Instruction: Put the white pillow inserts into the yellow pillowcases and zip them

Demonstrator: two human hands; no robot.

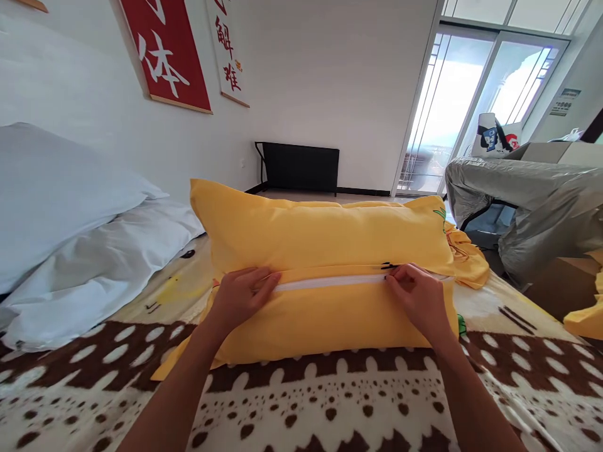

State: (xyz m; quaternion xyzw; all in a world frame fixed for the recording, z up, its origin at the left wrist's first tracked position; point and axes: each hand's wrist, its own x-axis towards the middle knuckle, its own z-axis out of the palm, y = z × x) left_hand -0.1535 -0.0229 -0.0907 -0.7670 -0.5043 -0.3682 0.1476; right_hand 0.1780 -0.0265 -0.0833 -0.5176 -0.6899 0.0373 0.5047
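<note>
A plump yellow pillow (330, 320) stands on its long edge in front of me, with a white zipper (330, 282) running along the side that faces me. My left hand (245, 290) is closed at the zipper's left end, its fingers pinching the yellow fabric. Toward the right end, my right hand (418, 294) pinches a small dark zipper pull, mostly covered by the fingertips. A dark mark (389, 266) shows on the fabric just above those fingers. Green print is visible at the pillow's right corners.
Under the pillow lies a brown and cream patterned blanket (292, 395). White pillows (61, 201) rest at the left. Crumpled yellow fabric (468, 257) sits behind the pillow's right end. Farther right are a plastic-wrapped grey piece (532, 188) and a cardboard box (560, 276).
</note>
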